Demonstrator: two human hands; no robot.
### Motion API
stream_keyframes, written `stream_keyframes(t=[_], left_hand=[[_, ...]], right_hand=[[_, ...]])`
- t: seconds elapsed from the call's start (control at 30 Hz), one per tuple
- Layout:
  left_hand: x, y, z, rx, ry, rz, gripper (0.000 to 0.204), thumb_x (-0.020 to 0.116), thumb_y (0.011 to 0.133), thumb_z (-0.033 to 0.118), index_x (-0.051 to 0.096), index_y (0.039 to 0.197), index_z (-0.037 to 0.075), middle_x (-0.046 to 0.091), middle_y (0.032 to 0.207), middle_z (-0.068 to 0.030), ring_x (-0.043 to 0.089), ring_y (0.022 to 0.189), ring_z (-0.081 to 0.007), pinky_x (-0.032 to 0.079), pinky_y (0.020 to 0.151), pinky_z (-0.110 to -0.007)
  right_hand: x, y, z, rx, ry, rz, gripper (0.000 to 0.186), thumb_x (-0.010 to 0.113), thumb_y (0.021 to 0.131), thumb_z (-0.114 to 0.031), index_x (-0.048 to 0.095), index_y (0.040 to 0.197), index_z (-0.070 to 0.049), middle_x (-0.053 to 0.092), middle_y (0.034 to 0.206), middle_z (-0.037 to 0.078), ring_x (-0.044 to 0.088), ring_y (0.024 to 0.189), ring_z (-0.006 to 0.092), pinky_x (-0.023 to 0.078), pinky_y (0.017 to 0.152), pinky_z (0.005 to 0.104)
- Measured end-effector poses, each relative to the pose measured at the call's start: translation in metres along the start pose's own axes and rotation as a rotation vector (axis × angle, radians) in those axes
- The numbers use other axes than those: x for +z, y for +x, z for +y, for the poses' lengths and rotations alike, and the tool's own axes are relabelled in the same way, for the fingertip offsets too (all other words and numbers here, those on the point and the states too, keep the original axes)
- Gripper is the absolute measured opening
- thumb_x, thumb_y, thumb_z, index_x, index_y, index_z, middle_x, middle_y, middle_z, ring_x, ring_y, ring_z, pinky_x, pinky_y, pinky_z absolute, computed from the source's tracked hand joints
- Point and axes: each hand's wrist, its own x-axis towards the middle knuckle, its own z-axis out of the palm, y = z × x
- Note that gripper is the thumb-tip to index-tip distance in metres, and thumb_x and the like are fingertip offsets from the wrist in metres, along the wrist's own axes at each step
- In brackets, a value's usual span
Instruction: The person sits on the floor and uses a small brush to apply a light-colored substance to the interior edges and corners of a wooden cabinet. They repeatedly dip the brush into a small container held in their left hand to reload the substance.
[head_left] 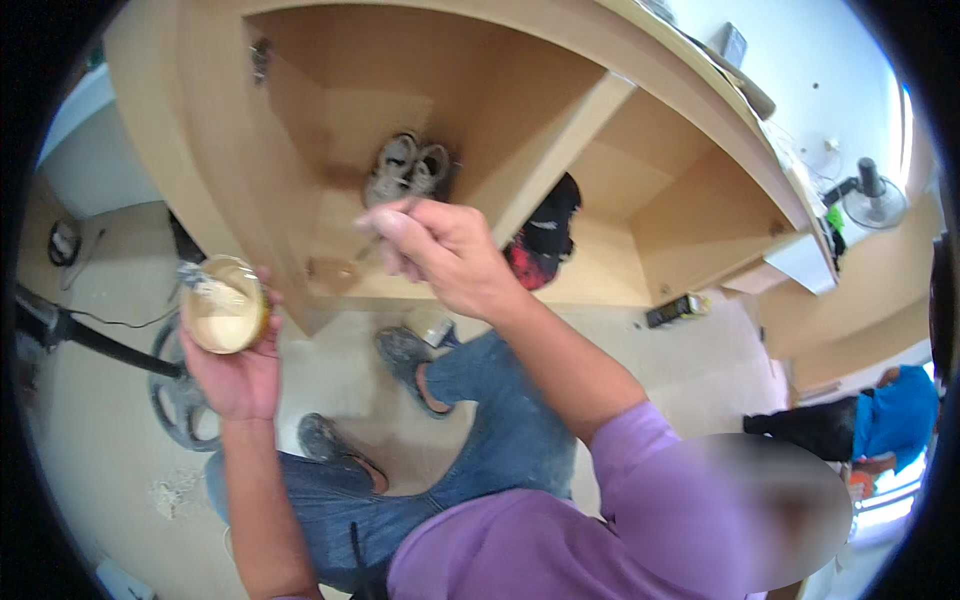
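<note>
My left hand is wrapped round a small round tub that holds smooth cream-coloured paste. A whitish clump of fibres rests at its inner edge, by a bit of clear film. My right hand is raised in front of the open cabinet, its fingers closed in a pinch. A thin dark tool sticks out below the fingertips; its kind is too blurred to tell. Behind the hand, a pair of worn laced shoes stands inside the left cabinet compartment.
The wooden cabinet has an upright divider; a black and red bag-like item lies right of it. A black box sits on the floor. A wheel-shaped base stands at left. A fan and a person in blue are at right.
</note>
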Motion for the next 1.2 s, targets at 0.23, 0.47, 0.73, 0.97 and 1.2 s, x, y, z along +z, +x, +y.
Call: stream_keyframes(t=[0.23,0.47,0.73,0.97,1.2], left_hand=[[0.017,0.008,-0.009,-0.085,-0.119,-0.015,0.067,0.032,0.104,0.058,0.051,0.143,0.006,0.065,0.126,-0.0266,0.070,0.098,-0.0392,0.065,0.074,-0.045],[0.030,0.010,-0.017,-0.095,-0.065,-0.026,0.067,0.031,0.104,0.058,0.053,0.140,0.005,0.066,0.126,-0.0239,0.070,0.100,-0.0377,0.064,0.077,-0.045],[0.032,0.015,-0.032,-0.167,-0.037,-0.063,0.068,0.022,0.105,0.056,0.049,0.146,0.008,0.060,0.136,-0.0243,0.065,0.106,-0.0395,0.062,0.081,-0.046],[0.037,0.021,-0.059,-0.286,-0.045,0.015,0.067,0.028,0.104,0.060,0.051,0.143,0.011,0.068,0.122,-0.0210,0.069,0.098,-0.0384,0.061,0.072,-0.046],[0.041,0.048,-0.095,-0.391,-0.079,-0.075,0.065,0.034,0.103,0.058,0.049,0.144,0.010,0.067,0.123,-0.0213,0.069,0.101,-0.0403,0.063,0.074,-0.046]], right_hand=[[-0.009,-0.005,0.012,-0.178,0.175,0.204,0.023,0.059,0.106,-0.019,0.069,0.113,0.000,0.071,0.093,0.005,0.062,0.074,0.0089,0.051,0.066,0.0239],[-0.009,0.006,0.001,-0.264,0.304,0.184,0.020,0.063,0.104,-0.015,0.058,0.116,-0.001,0.074,0.100,0.015,0.072,0.089,0.0186,0.058,0.077,0.0309],[-0.019,0.014,-0.034,-0.187,0.219,0.004,0.019,0.061,0.104,-0.016,0.061,0.113,0.001,0.075,0.099,0.013,0.072,0.090,0.0148,0.057,0.079,0.0286],[-0.030,-0.007,-0.027,-0.224,0.255,0.049,0.014,0.060,0.103,-0.008,0.060,0.114,0.001,0.073,0.101,0.012,0.074,0.095,0.0181,0.059,0.079,0.0291],[-0.064,-0.033,-0.003,-0.109,0.249,0.197,0.014,0.061,0.103,-0.007,0.058,0.112,0.002,0.075,0.099,0.014,0.073,0.092,0.0174,0.059,0.078,0.0285]])
